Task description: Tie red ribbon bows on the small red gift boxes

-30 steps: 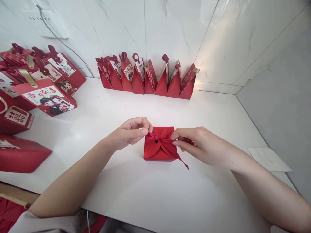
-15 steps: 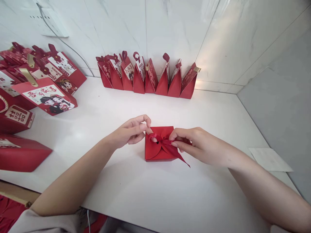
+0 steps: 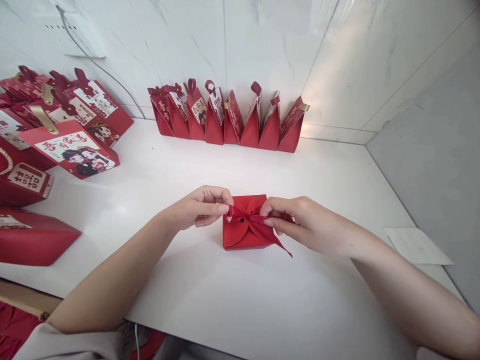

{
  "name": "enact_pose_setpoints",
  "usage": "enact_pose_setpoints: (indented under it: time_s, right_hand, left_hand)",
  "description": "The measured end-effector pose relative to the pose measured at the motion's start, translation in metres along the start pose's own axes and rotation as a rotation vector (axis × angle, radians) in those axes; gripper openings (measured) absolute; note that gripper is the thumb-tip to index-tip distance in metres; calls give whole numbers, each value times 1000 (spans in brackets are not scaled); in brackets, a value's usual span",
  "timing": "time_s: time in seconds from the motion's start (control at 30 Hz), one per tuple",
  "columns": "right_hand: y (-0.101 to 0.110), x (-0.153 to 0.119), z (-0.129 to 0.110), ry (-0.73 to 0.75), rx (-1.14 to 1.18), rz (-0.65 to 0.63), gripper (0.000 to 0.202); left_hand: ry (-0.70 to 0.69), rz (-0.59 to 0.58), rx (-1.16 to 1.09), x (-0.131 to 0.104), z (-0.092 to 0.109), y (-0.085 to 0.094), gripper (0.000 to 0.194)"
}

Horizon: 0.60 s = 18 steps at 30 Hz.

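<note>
A small red gift box (image 3: pixel 236 235) with interlocking petal flaps sits on the white table between my hands. Across its top runs a dark red ribbon (image 3: pixel 257 218), looped at the left and with a loose tail slanting past the box's front right corner. My left hand (image 3: pixel 204 206) pinches the ribbon's left loop between thumb and index finger at the box's left edge. On the other side, my right hand (image 3: pixel 296 220) grips the ribbon's right part between thumb and fingers. Some of the right fingertips are hidden behind the thumb and ribbon.
A row of several red gift boxes (image 3: pixel 232 120) stands along the tiled wall. More red boxes (image 3: pixel 78 150) crowd the left side of the white table (image 3: pixel 240 305). A white paper (image 3: pixel 416 246) lies at the right edge. A grey cable (image 3: pixel 101 65) hangs from the socket.
My left index finger has come out of the ribbon loop, and the thumb and finger have closed on it. The loop is drawn flatter to the left. My right hand stays nearly still.
</note>
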State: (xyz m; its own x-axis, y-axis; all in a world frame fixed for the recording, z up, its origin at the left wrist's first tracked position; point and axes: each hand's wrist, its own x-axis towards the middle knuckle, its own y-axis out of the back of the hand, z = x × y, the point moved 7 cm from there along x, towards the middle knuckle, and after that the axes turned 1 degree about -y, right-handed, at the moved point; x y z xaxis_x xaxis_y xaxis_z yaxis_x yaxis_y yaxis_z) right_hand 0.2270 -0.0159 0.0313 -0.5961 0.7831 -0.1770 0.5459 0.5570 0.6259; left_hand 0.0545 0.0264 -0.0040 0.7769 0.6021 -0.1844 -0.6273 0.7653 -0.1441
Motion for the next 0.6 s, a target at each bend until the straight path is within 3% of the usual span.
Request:
enact_pose_setpoints:
  time_s: [0.27,0.37,0.6]
  right_hand:
    - [2,1,3,-24,66,-3,16]
    - [1,2,4,-39,100,-11,24]
    - [-5,7,7,-33,157,-92,37]
  left_hand:
    - [-45,-43,-205,2,4,-4,13]
    - [-65,-32,-154,2,6,-2,17]
    - [-37,123,50,2,5,9,13]
